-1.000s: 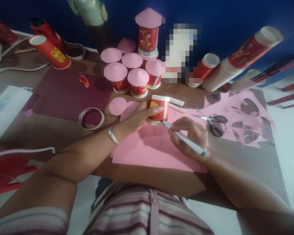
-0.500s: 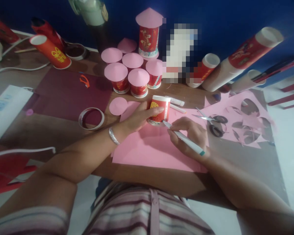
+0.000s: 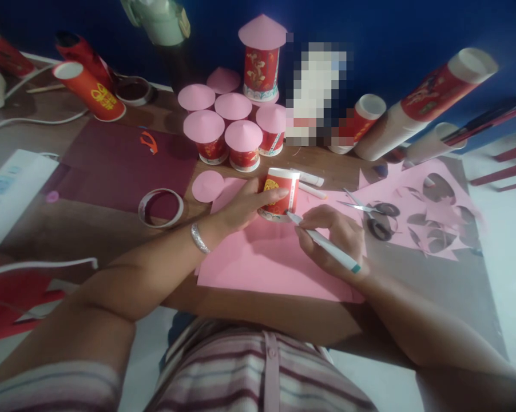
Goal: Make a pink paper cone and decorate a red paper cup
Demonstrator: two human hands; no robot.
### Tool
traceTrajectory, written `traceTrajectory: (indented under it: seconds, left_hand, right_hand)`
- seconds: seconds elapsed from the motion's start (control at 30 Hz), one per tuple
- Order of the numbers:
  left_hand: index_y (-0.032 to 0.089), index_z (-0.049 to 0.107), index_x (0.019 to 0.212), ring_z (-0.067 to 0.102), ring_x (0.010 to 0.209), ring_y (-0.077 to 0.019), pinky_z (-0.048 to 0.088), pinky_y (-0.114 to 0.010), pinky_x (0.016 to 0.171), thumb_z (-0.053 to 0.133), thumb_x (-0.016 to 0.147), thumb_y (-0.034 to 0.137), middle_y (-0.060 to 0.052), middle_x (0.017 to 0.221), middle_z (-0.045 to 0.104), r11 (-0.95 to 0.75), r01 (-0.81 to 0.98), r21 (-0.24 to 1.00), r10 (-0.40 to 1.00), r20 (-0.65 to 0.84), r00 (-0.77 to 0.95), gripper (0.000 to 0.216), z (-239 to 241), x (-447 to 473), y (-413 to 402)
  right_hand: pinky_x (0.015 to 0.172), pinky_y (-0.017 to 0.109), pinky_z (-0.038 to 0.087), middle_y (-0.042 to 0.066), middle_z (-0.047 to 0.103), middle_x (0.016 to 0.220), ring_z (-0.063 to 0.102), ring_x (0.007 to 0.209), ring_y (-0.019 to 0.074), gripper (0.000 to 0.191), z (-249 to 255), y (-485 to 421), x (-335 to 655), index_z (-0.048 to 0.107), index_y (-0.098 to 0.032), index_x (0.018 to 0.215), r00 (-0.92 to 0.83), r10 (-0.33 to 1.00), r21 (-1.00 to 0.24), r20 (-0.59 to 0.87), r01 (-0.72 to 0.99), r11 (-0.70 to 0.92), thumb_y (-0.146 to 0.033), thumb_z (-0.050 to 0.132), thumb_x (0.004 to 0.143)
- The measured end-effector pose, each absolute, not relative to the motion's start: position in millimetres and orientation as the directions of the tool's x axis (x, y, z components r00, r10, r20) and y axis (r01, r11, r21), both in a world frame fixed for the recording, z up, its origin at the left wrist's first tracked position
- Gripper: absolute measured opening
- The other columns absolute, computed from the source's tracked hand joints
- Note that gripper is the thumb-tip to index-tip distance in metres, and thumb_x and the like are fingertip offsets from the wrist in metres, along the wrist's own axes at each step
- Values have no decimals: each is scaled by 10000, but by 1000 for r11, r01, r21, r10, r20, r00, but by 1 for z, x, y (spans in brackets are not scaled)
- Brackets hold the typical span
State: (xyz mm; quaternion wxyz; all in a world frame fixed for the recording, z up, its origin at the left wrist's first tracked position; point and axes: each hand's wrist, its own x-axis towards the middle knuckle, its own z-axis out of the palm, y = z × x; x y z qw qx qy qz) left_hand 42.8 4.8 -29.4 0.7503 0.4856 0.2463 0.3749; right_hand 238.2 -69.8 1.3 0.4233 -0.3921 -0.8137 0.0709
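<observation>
My left hand (image 3: 246,205) grips a small red paper cup (image 3: 281,191) standing upside down on a pink paper sheet (image 3: 266,263). A silver bracelet (image 3: 198,238) circles that wrist. My right hand (image 3: 333,234) pinches a white pen (image 3: 324,244) with a teal end. The pen's tip touches the paper at the cup's lower right rim.
Several red cups with pink cone lids (image 3: 236,126) cluster behind, one tall one (image 3: 261,57) among them. A pink paper circle (image 3: 207,186), a tape ring (image 3: 161,207), scissors (image 3: 372,214) on cut pink scraps (image 3: 429,212), a dark red sheet (image 3: 120,166), paper tubes (image 3: 421,100) and a white power strip (image 3: 9,191) lie around.
</observation>
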Motion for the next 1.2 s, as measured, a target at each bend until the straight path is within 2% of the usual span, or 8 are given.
traceTrajectory:
  seconds: [0.3, 0.6, 0.77, 0.97, 1.2]
  left_hand:
    - [170, 669, 1044, 686, 836, -147, 559, -252, 733, 760, 881, 403, -37, 939, 714, 252, -339, 906, 823, -17, 568, 298, -29, 43, 5]
    - [168, 683, 965, 696, 800, -157, 562, -264, 726, 741, 893, 438, -48, 885, 733, 224, -314, 922, 809, 3, 587, 285, -31, 43, 6]
    - [174, 679, 1017, 697, 800, -163, 558, -263, 703, 760, 876, 430, -49, 897, 734, 242, -308, 920, 806, -13, 592, 303, -29, 44, 6]
    - [161, 685, 943, 688, 784, -145, 544, -249, 707, 742, 897, 417, -44, 876, 732, 235, -308, 922, 797, -2, 604, 266, -29, 43, 5]
    - [172, 672, 1005, 669, 764, -140, 534, -241, 685, 775, 859, 446, -38, 885, 729, 251, -294, 922, 804, -29, 595, 327, -30, 43, 5]
  right_hand:
    - [603, 290, 600, -5, 709, 751, 714, 669, 163, 154, -3, -68, 239, 600, -248, 912, -311, 663, -449, 681, 538, 714, -137, 706, 894]
    - [629, 294, 603, 0, 712, 769, 715, 677, 165, 168, 0, -69, 238, 596, -241, 931, -326, 681, -449, 656, 557, 699, -123, 707, 886]
    - [616, 302, 599, -9, 714, 769, 718, 677, 173, 168, -1, -69, 239, 594, -257, 933, -335, 673, -434, 660, 561, 705, -142, 709, 891]
    - [633, 303, 605, -2, 712, 763, 709, 672, 167, 147, -1, -69, 238, 601, -250, 915, -330, 692, -451, 642, 567, 689, -139, 695, 898]
    - [650, 305, 607, -2, 722, 780, 718, 689, 171, 135, -1, -69, 240, 620, -256, 915, -332, 714, -476, 616, 565, 673, -146, 696, 896]
